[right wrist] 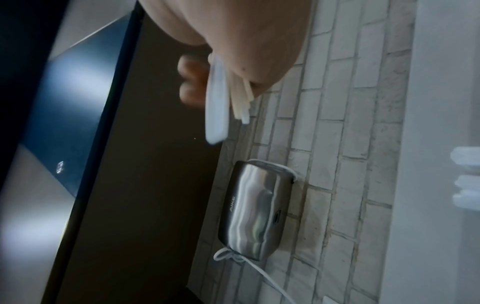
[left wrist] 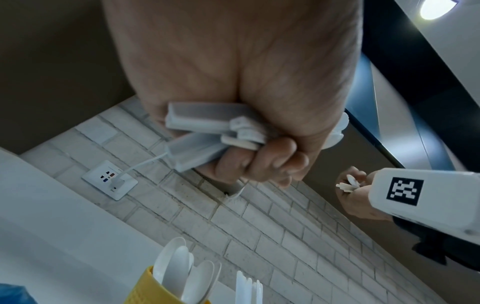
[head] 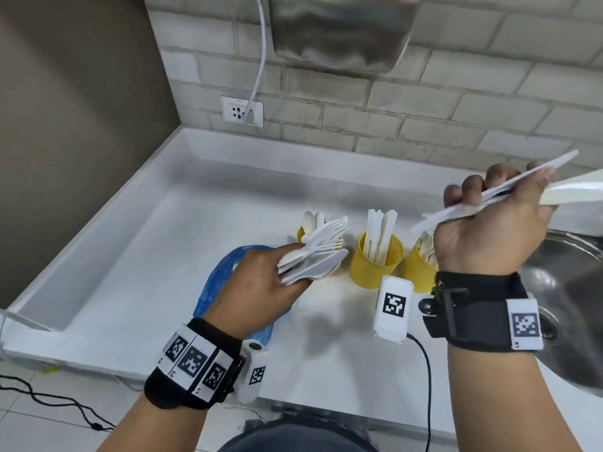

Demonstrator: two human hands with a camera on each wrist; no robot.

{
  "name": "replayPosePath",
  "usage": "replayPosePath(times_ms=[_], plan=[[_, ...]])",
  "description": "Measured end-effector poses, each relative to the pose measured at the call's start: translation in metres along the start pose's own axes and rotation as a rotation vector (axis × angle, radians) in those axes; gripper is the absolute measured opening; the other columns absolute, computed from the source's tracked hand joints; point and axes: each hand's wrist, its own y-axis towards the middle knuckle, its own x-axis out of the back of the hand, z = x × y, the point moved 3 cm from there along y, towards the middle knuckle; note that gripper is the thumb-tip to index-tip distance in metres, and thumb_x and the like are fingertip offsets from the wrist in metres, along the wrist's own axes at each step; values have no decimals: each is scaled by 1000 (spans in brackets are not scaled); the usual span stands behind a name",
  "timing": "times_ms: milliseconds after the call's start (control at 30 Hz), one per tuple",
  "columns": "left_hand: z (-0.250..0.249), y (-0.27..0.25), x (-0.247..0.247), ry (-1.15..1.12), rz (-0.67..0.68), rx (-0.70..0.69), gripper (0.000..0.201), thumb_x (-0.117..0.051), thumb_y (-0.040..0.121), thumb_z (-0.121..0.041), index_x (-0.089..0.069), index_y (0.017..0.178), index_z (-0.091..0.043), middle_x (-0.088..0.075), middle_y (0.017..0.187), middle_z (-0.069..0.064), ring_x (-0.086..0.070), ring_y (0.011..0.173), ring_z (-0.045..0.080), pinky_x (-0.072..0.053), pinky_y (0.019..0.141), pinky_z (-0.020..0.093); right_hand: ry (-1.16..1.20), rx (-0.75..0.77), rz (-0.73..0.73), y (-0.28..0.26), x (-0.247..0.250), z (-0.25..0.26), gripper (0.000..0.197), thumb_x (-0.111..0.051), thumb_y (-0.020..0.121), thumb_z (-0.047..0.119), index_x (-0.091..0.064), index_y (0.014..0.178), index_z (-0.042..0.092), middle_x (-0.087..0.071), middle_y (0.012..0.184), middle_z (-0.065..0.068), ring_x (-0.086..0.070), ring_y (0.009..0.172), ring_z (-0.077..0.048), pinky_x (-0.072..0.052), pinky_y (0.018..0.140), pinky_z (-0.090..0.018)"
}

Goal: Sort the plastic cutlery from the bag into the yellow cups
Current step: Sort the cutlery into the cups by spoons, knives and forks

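Observation:
My left hand [head: 261, 282] grips a mixed bundle of white plastic cutlery [head: 313, 256], handles bunched in the fist [left wrist: 221, 131], held above the blue plastic bag [head: 228, 265]. My right hand [head: 496, 216] is raised at the right and clutches several white pieces [head: 483, 200], seen as long strips in the right wrist view [right wrist: 218, 102]. Three yellow mesh cups stand in a row: the left cup [head: 301, 234] holds spoons, the middle cup [head: 375, 262] holds knives, the right cup [head: 416, 265], partly behind my right wrist, holds forks.
The white counter [head: 146, 243] has a raised rim and brick wall behind. A steel sink [head: 571, 288] lies at the right. A steel wall-mounted unit [head: 342, 27] hangs overhead, its cord running to a wall socket [head: 241, 110]. A black cable [head: 427, 386] trails off the counter's front.

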Motion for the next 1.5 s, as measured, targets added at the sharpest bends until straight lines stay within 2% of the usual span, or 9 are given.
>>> replayPosePath(times_ms=[200, 333, 567, 633, 767, 867, 1067, 1333, 1500], plan=[[-16, 0, 0, 2, 12, 15, 43, -75, 92, -20, -48, 64, -39, -55, 58, -11, -43, 55, 8, -33, 51, 12, -260, 60, 236, -18, -17, 10, 24, -46, 110, 29, -42, 88, 20, -25, 63, 0, -19, 44, -14, -21, 43, -18], [-28, -4, 0, -3, 20, 59, 34, -75, 91, -27, -56, 64, -19, -54, 62, -5, -44, 53, 3, -36, 52, 9, -577, -1, 624, -30, -19, 7, 17, -61, 101, 9, -64, 87, 18, -46, 58, 13, -30, 40, -7, -29, 44, -16], [-29, -7, -2, -80, 67, 119, 27, -77, 88, -32, -69, 78, -8, -62, 59, -6, -54, 54, 8, -41, 54, 14, -896, -271, 1131, -50, -17, -1, 12, -76, 91, 5, -79, 97, 15, -52, 64, -26, -48, 59, -20, -44, 66, -25], [-31, -9, -2, -70, 76, 120, 29, -78, 88, -30, -64, 73, -9, -54, 54, -8, -47, 50, 4, -38, 52, 12, -878, -324, 1147, -51, -17, -3, 9, -79, 90, 14, -80, 96, 19, -65, 82, -37, -57, 69, -24, -46, 71, -31], [-26, -10, -3, -89, 125, 136, 32, -76, 89, -36, -63, 72, -12, -58, 55, -1, -46, 49, 4, -38, 52, 16, -835, -347, 1150, -51, -17, -2, 7, -75, 89, 5, -78, 95, 7, -76, 82, -4, -64, 67, -8, -48, 68, -16], [-23, -9, -5, -93, 167, 140, 31, -74, 90, -42, -70, 84, -12, -66, 65, 6, -54, 53, 11, -46, 57, 26, -869, -298, 1170, -51, -20, 1, 3, -75, 89, 4, -77, 89, 6, -77, 86, -9, -65, 67, -4, -48, 67, -13], [-19, -11, -7, -118, 228, 153, 34, -71, 90, -47, -75, 98, -15, -69, 69, 8, -57, 55, 12, -53, 62, 36, -778, -194, 1031, -44, -20, 6, 15, -69, 89, 15, -68, 95, 1, -57, 57, 16, -45, 44, -2, -37, 49, -10], [-17, -13, -12, -100, 296, 156, 42, -63, 89, -57, -72, 102, -18, -73, 80, 7, -67, 67, 22, -58, 69, 42, -814, -336, 1127, -57, -21, 1, 13, -65, 94, -1, -68, 96, -14, -66, 63, 13, -55, 45, 0, -40, 50, -6], [-18, -13, -14, -111, 286, 168, 36, -64, 90, -52, -73, 102, -19, -73, 84, 10, -65, 68, 26, -57, 72, 47, -782, -229, 887, -49, -19, -2, 27, -60, 104, 21, -58, 98, -5, -43, 53, 10, -35, 41, -8, -31, 43, -22]])
